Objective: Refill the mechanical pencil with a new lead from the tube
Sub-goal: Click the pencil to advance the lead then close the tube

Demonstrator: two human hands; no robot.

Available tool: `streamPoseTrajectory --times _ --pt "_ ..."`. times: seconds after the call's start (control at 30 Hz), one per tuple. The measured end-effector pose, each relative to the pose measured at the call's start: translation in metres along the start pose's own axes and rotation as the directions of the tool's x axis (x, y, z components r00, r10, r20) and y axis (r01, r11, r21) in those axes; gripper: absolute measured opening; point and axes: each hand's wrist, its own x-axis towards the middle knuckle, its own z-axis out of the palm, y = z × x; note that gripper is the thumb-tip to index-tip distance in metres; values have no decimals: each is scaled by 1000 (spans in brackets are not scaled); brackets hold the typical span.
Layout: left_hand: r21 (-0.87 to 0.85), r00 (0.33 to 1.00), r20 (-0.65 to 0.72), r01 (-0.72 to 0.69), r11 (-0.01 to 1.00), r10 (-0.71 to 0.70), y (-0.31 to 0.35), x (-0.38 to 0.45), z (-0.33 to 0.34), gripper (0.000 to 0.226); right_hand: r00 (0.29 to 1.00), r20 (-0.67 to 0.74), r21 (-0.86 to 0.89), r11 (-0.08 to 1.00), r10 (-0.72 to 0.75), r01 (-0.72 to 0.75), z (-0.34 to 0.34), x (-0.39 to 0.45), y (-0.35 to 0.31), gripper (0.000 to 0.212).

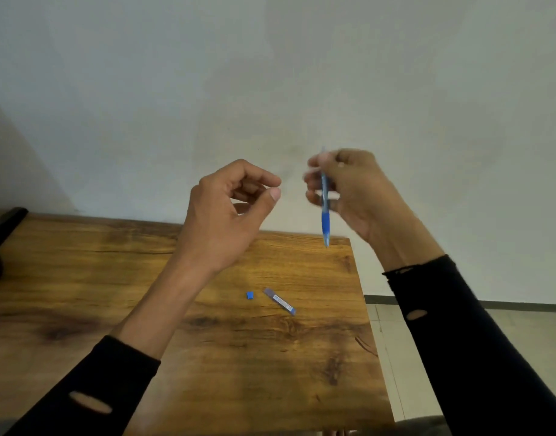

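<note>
My right hand (349,187) holds the blue mechanical pencil (325,212) almost upright in the air, tip pointing down; the hand and pencil are blurred. My left hand (229,209) is raised beside it, thumb and forefinger pinched together; whether a thin lead sits between them is too fine to tell. The lead tube (279,301) lies flat on the wooden table (113,278) below my hands, with a small blue cap (249,295) just to its left.
A dark object (3,228) stands at the table's far left edge. The table's right edge runs near the tube, with tiled floor (393,341) beyond it. A plain wall is behind.
</note>
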Motion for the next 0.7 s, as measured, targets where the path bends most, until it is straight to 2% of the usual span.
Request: streamPoseTrajectory --times 0.1,0.2,0.27,0.37,0.47,0.6,0.7 --pt "-11 999 -5 36 999 -36 -5 1 0 10 993 -64 -263 959 95 -108 -4 15 58 14" --pt "-13 999 9 50 999 -50 -10 2 0 10 992 -124 -540 837 24 -88 -10 23 107 12" --pt "-8 998 14 56 998 -55 -13 2 1 9 990 -140 -632 770 -4 -86 -12 27 128 18" --pt "2 998 19 57 998 -57 -15 2 2 9 995 -101 -754 652 6 -81 -8 31 148 12" --pt "16 998 38 53 998 -54 -15 3 0 10 999 -36 -806 589 35 -50 1 33 161 16" --pt "22 995 79 53 998 -55 -15 2 -1 13 998 -13 -803 594 60 -47 8 33 162 19" --pt "22 995 86 55 998 -57 -13 1 -2 13 997 -7 -828 559 74 -47 11 26 155 31"
